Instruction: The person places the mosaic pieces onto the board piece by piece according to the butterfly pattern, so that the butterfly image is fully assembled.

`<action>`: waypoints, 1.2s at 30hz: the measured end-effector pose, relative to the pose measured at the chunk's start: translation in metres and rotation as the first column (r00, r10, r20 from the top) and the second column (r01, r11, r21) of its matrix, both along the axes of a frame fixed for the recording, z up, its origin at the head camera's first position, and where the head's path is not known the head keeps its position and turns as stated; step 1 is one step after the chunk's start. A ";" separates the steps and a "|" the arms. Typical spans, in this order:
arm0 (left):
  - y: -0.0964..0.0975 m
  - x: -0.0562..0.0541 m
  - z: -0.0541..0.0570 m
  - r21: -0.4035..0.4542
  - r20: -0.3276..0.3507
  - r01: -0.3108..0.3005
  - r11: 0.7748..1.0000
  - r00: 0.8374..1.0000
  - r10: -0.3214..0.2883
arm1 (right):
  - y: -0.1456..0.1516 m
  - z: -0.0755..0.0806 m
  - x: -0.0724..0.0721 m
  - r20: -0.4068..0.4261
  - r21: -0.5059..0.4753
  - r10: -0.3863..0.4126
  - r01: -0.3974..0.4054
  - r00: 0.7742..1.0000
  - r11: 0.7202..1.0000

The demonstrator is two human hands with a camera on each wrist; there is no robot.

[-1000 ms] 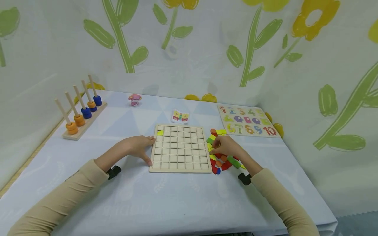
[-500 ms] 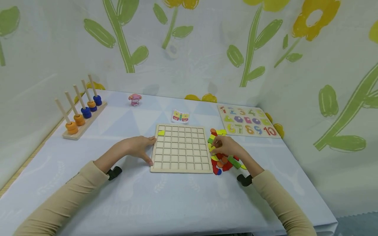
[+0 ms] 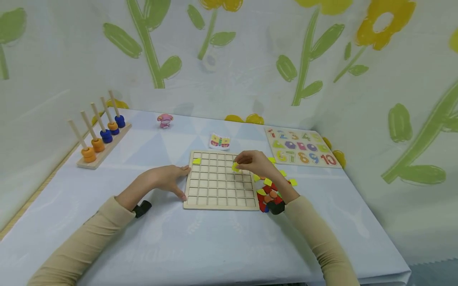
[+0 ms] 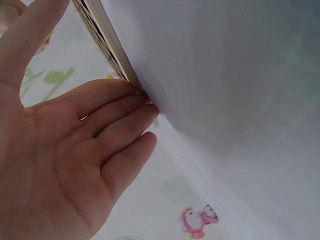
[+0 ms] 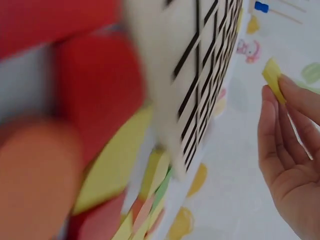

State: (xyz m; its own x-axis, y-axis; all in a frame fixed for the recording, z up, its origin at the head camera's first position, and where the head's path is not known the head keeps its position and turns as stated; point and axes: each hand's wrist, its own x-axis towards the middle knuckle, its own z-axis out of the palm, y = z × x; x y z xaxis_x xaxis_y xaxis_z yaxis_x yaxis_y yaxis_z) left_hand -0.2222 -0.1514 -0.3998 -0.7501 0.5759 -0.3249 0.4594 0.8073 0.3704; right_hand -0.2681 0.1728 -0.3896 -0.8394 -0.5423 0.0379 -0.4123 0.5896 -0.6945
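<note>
My right hand [image 3: 253, 162] pinches a yellow tile [image 3: 235, 167], grid board [image 3: 220, 184] beneath; left hand [image 3: 169, 177] spread; likely placing, needs lowering!

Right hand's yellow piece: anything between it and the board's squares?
Nothing visible. The right hand holds the yellow piece over the board. The one piece seen lying on it, another yellow one, is near its far left corner. The left hand touches its left edge. Squares behind the right hand can't be checked.

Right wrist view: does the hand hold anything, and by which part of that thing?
The right hand pinches a yellow piece by one end; its other end sticks out.
</note>
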 end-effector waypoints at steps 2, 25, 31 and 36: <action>0.000 -0.001 -0.001 0.004 -0.003 0.002 1.000 1.000 -0.002 | -0.009 0.000 -0.004 -0.004 -0.007 0.002 -0.002 1.000 1.000; 0.001 0.001 0.003 0.013 0.004 -0.011 1.000 1.000 0.011 | -0.093 -0.015 -0.047 -0.028 0.108 0.012 -0.009 1.000 0.994; 0.000 0.001 0.001 0.011 -0.001 -0.005 1.000 1.000 0.005 | -0.104 -0.016 -0.050 -0.050 0.143 0.013 -0.006 0.999 0.990; 0.000 0.000 0.000 0.019 0.000 0.002 1.000 1.000 -0.002 | -0.109 -0.015 -0.048 -0.053 0.201 -0.005 0.015 0.999 0.980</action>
